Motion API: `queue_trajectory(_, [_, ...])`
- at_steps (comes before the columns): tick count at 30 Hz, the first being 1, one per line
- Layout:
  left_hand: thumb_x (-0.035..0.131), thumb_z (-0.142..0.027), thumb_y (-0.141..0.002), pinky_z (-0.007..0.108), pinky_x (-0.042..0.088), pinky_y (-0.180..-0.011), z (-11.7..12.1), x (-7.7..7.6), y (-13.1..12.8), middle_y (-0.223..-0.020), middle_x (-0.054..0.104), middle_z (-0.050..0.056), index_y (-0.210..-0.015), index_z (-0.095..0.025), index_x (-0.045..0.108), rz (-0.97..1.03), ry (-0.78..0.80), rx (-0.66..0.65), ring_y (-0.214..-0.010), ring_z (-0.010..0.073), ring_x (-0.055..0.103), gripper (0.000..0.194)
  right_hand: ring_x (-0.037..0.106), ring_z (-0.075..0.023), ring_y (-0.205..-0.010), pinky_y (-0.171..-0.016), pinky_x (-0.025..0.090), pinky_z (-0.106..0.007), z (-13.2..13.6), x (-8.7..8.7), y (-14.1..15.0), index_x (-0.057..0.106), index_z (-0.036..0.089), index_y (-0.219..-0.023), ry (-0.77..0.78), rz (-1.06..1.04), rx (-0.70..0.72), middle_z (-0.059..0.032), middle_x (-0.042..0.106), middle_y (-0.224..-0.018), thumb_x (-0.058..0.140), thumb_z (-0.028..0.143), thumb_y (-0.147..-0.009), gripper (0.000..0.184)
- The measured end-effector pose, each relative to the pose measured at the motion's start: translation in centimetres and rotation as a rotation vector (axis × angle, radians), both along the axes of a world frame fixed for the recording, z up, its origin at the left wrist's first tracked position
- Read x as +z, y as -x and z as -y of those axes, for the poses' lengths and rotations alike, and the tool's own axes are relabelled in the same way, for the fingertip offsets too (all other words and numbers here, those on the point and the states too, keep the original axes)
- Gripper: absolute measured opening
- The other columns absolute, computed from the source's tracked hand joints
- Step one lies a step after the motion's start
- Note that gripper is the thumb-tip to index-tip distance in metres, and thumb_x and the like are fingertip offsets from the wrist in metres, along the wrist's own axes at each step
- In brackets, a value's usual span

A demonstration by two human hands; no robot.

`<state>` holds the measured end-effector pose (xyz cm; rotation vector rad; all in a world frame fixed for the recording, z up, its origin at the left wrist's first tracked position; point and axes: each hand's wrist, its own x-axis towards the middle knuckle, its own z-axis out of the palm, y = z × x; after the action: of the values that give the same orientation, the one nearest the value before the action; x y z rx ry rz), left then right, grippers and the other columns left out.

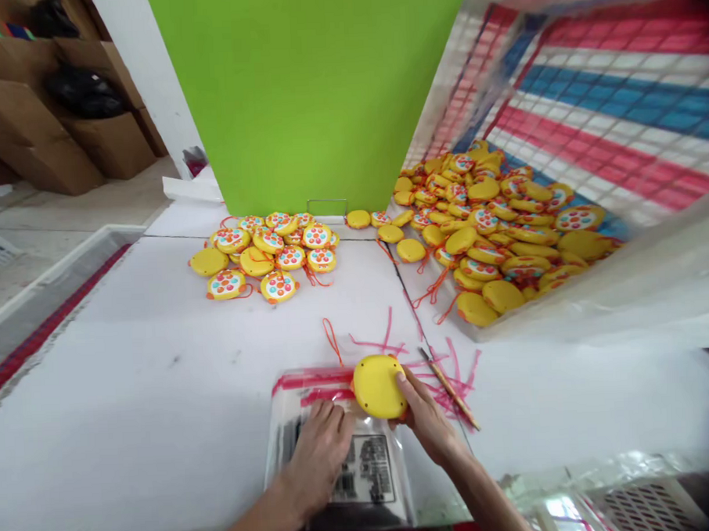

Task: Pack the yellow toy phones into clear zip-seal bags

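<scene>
My right hand (pixel 425 411) is closed around a yellow oval toy (pixel 378 386), its plain back with small screw holes facing up. An orange cord loop (pixel 333 341) lies just behind the toy. My left hand (pixel 324 447) has its fingers curled at the upper part of a clear plastic bag (pixel 402 482), on a stack of bags with pink strips and black print. The toy is over the bag's top edge; whether any of it is inside I cannot tell. Right of the toy lie loose pink strips (pixel 453 371) and a thin brown stick-like tool (pixel 451 390).
Several similar toys (pixel 279 287) lie on the white table (pixel 129 369) at the back left. A large heap of toys (pixel 494 228) fills the right side by a striped, mesh-covered wall. A green panel (pixel 312 95) stands behind; cardboard boxes (pixel 25 139) are at the far left.
</scene>
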<state>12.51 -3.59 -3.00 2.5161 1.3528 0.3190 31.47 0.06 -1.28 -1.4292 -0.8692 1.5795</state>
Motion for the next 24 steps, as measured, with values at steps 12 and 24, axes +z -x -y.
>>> queue_trajectory(12, [0.043,-0.016,-0.088,0.034,0.046,-0.076,-0.6,-2.0,0.4,-0.089,0.062,0.005,-0.105,-0.019,0.058,0.356,-0.005,0.079,-0.082,0.0199,0.053,0.022,0.058,-0.0213,-0.096,-0.089,0.047,-0.034,3.0,3.7,-3.6,0.042,0.021,-0.135,-0.145,0.440,0.826,-0.0058,0.064,-0.106,0.057,0.037,-0.081,0.058])
queue_trajectory(24, [0.033,-0.008,-0.088,0.044,0.040,-0.087,0.0,0.4,2.4,-0.084,0.061,0.009,-0.095,-0.012,0.059,0.237,-0.248,-0.048,-0.082,0.0223,0.052,0.028,0.063,-0.0188,-0.079,-0.077,0.052,-0.034,0.6,2.1,2.9,0.030,0.020,-0.141,-0.504,0.630,0.524,-0.0089,0.065,-0.097,0.037,0.032,-0.092,0.051])
